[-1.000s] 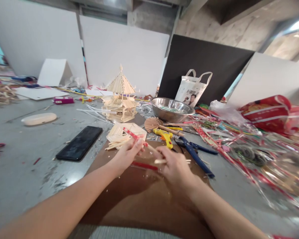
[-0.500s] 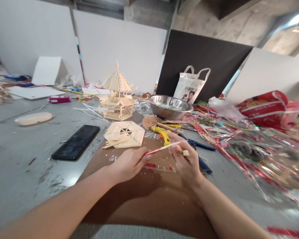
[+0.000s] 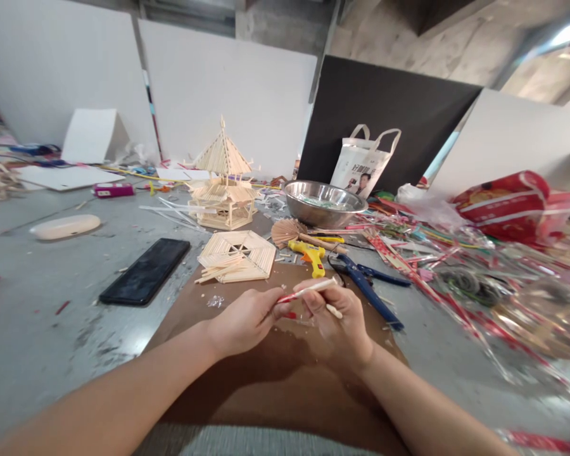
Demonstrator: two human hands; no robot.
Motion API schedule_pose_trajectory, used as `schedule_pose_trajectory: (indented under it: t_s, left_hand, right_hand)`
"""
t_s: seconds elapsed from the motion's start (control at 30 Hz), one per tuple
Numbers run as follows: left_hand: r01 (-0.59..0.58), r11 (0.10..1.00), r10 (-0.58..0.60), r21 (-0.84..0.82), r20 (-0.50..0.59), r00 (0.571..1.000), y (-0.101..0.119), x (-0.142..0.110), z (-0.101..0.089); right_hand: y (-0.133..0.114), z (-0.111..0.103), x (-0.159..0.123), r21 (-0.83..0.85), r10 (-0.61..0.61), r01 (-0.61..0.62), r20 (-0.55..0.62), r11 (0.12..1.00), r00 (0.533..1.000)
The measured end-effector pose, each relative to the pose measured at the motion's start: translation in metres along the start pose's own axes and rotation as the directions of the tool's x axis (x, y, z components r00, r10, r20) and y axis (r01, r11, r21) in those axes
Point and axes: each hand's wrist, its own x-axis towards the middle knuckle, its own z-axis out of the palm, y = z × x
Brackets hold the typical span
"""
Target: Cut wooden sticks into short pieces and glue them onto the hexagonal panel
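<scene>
tall white panels (image 3: 228, 88) back the grey table (image 3: 38, 348) in the head view; a white bag (image 3: 356, 166) leans by the black panel (image 3: 394, 120), apparently for support. nearer, a brown board (image 3: 266, 392) lies under both hands, which would catch scraps and spare the tabletop. just above it, the left hand (image 3: 251, 316) pinches the red tip of a red-ended stick (image 3: 313, 287) between thumb and fingers, while the right hand (image 3: 339, 323) grips its pale end; gripping both ends likely steadies so thin a piece. a second stick (image 3: 334, 311) pokes out of the right hand's curled fingers, seemingly tucked there to free the fingertips. beyond, loose sticks (image 3: 223, 269) rest on a hexagonal stick panel (image 3: 259, 253), and the yellow glue gun (image 3: 308, 253) and blue pliers (image 3: 370, 294) lie near the right hand, presumably for easy reach.
</scene>
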Motion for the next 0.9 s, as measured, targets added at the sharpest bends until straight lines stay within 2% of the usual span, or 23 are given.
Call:
schedule_pose_trajectory:
  t_s: [0.17, 0.33, 0.4, 0.47, 0.53, 0.6, 0.77, 0.83, 0.9]
  left_hand:
    - [-0.016, 0.999, 0.017, -0.031, 0.01, 1.0, 0.004, -0.001, -0.001]
    - [-0.035, 0.997, 0.037, -0.062, 0.033, 0.999, 0.005, 0.002, -0.003]
    - [-0.029, 0.999, 0.03, -0.023, 0.038, 0.999, 0.002, 0.002, -0.003]
    - [-0.012, 0.999, 0.011, 0.034, 0.039, 0.999, -0.003, 0.002, -0.003]
    - [0.005, 0.997, -0.008, 0.08, 0.04, 0.999, -0.008, 0.003, -0.003]
    - [0.02, 0.991, -0.024, 0.133, 0.031, 0.999, -0.011, 0.004, -0.004]
    - [0.042, 0.96, -0.046, 0.277, 0.007, 0.999, -0.019, 0.006, -0.008]
    - [0.081, 0.947, -0.086, 0.31, 0.002, 0.996, -0.024, 0.007, -0.011]
    - [0.149, 0.928, -0.151, 0.34, -0.02, 0.988, -0.029, 0.008, -0.014]
  right_hand:
    - [0.002, 0.004, 0.0, 0.013, -0.079, 0.078, 0.156, 0.997, 0.985]
    - [0.003, 0.0, 0.002, 0.02, -0.079, 0.077, 0.156, 0.997, 0.985]
    - [0.003, -0.004, 0.002, 0.032, -0.041, 0.038, 0.088, 0.999, 0.995]
    - [0.004, -0.009, 0.002, 0.084, 0.049, -0.049, 0.003, 0.995, 0.999]
    - [0.006, -0.014, 0.004, 0.177, 0.15, -0.131, -0.097, 0.976, 0.984]
    - [0.008, -0.019, 0.008, 0.282, 0.22, -0.158, -0.203, 0.946, 0.954]
    - [0.008, -0.034, 0.025, 0.457, 0.267, -0.076, -0.37, 0.886, 0.89]
    - [0.009, -0.044, 0.032, 0.49, 0.295, -0.042, -0.454, 0.871, 0.841]
    - [0.013, -0.056, 0.037, 0.506, 0.304, 0.026, -0.558, 0.862, 0.772]
